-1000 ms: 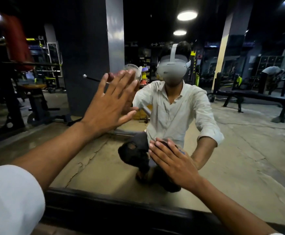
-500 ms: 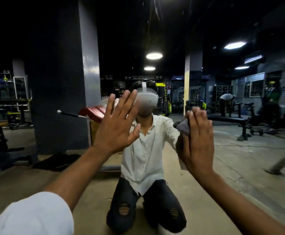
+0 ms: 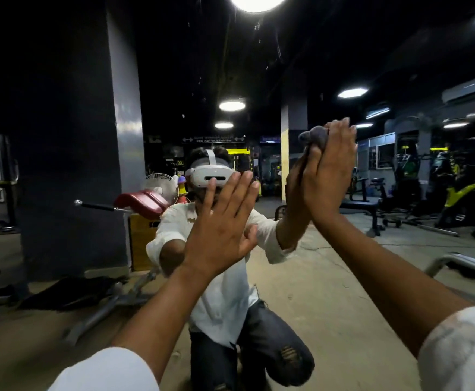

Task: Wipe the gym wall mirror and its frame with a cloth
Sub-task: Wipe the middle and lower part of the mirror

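Head view: the mirror point(image 3: 343, 292) fills almost the whole picture, and both arms reach forward to its glass. The left hand point(image 3: 222, 224) lies flat on the mirror at about the middle, palm to the glass. Its fingers point(image 3: 240, 190) are straight and a little spread, the thumb stands out to the right, and it holds nothing. The right hand point(image 3: 330, 176) is higher and further right, also palm to the glass, its fingers point(image 3: 340, 136) straight and close together, pointing up. Between this palm and the glass sits the cloth point(image 3: 313, 136), pressed against the mirror rather than gripped; a grey-purple bunch of it sticks out at the upper left of the fingertips. The two hands are near each other but do not touch. A white sleeve point(image 3: 103, 371) shows at the lower left and another white sleeve point(image 3: 462, 351) at the lower right.

In the glass the reflected person point(image 3: 225, 292) kneels on the concrete floor in a white shirt and torn dark jeans, wearing a white headset point(image 3: 210, 174). Behind stand a dark pillar point(image 3: 89, 165), a small fan point(image 3: 160, 184), a red padded seat point(image 3: 143, 203), a black bench point(image 3: 360, 206) and a yellow machine point(image 3: 462, 193), under round ceiling lamps point(image 3: 232, 105)
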`<state>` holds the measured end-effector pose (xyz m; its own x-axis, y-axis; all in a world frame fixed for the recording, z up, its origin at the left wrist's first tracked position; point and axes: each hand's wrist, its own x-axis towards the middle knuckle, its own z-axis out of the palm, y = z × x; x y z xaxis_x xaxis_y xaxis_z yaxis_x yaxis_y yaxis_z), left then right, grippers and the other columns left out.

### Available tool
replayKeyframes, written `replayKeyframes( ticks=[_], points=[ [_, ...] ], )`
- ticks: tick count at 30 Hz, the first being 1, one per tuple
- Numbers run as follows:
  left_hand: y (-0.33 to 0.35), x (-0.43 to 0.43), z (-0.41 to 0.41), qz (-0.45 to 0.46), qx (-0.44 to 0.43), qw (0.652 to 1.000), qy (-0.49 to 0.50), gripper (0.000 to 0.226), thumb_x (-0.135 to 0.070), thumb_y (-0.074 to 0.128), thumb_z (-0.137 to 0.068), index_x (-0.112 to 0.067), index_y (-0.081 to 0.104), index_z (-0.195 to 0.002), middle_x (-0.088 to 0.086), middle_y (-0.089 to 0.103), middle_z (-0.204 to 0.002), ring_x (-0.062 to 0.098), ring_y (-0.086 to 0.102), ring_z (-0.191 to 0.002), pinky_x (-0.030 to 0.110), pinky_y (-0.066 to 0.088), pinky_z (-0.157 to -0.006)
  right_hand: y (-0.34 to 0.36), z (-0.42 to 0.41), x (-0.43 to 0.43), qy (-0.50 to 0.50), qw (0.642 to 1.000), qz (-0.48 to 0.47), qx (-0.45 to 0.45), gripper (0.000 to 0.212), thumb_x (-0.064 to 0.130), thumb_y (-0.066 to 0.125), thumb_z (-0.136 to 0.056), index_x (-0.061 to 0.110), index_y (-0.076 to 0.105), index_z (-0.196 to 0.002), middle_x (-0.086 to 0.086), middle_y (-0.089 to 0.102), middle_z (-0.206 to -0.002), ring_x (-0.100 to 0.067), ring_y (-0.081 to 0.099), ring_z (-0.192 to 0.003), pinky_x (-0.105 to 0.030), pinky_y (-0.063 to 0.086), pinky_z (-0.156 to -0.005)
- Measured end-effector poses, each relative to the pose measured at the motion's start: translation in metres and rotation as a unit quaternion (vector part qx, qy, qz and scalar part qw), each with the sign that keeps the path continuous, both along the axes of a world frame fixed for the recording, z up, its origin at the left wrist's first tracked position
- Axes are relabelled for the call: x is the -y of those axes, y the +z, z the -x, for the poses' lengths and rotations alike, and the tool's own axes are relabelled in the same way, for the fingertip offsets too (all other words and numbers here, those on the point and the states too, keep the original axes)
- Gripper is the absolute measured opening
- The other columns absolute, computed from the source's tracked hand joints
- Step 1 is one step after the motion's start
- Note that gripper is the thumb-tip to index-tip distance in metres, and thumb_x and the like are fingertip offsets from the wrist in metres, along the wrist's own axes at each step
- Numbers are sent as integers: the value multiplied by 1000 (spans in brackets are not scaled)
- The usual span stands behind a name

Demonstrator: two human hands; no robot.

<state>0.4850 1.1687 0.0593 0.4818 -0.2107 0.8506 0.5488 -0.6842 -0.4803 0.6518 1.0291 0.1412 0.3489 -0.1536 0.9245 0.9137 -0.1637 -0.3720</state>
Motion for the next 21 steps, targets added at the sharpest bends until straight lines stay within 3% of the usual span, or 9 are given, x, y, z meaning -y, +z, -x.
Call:
replayKeyframes(
  ticks=[3,7,9,12,14,16,19,20,21],
  points=[
    [0,-2,-1,-8,6,1000,-5,82,-46,44,-105,-7,14,-170,16,7,-178,33,7,-165,63,15,-130,-8,35,-19,4,989,85,122,61,30,37,-112,7,21,-166,-11,12,-176,-25,2,-163,-45,2,-133],
    [-1,-3,-2,-10,14,1000,-16,78,-46,45,-105,-7,23,-168,18,18,-176,34,12,-164,64,18,-129,-12,22,-4,2,914,253,316,61,34,40,-112,7,26,-165,-10,15,-175,-23,6,-163,-47,11,-132],
    [-1,-3,-1,-10,11,1000,-18,78,-46,40,-105,-8,18,-170,16,12,-177,32,9,-165,63,18,-130,-8,-5,12,-21,925,231,301,60,33,39,-111,9,26,-165,-10,16,-175,-23,9,-163,-48,11,-132],
    [-1,-4,-2,-3,5,1000,-9,79,-47,39,-106,-9,15,-170,15,7,-178,32,5,-165,63,16,-130,-16,-37,29,-23,985,105,137,59,36,32,-112,15,21,-167,-5,13,-176,-18,3,-163,-51,9,-132],
    [0,-3,-2,-6,4,1000,1,79,-47,40,-105,-9,16,-170,15,7,-178,32,5,-165,63,16,-130,-35,-32,25,-9,997,60,50,60,33,30,-112,16,16,-167,-3,9,-176,-15,-2,-162,-49,5,-133],
    [1,-1,-1,-7,12,1000,6,81,-47,46,-104,-8,19,-169,16,9,-178,33,7,-165,64,17,-129,-67,-17,20,2,984,127,128,61,27,38,-111,10,19,-167,-7,8,-176,-22,0,-163,-48,4,-133],
    [-5,7,-3,0,32,999,6,83,-43,54,-104,-5,20,-169,18,10,-177,35,9,-165,67,18,-127,-106,-20,31,8,896,287,337,64,21,49,-108,4,24,-165,-12,14,-175,-28,8,-163,-53,16,-131],
    [-15,11,-7,-12,21,1000,11,81,-41,52,-105,-4,18,-169,18,8,-178,35,8,-165,69,18,-127,-108,-29,37,5,896,284,342,64,20,50,-107,4,26,-164,-12,15,-175,-28,10,-163,-54,18,-130],
    [-29,15,-11,-31,-5,999,20,79,-40,49,-105,-5,18,-169,17,7,-178,35,8,-165,70,17,-126,-112,-39,41,3,917,253,309,63,20,50,-107,4,27,-164,-12,17,-174,-28,11,-163,-55,18,-130]
  ],
)
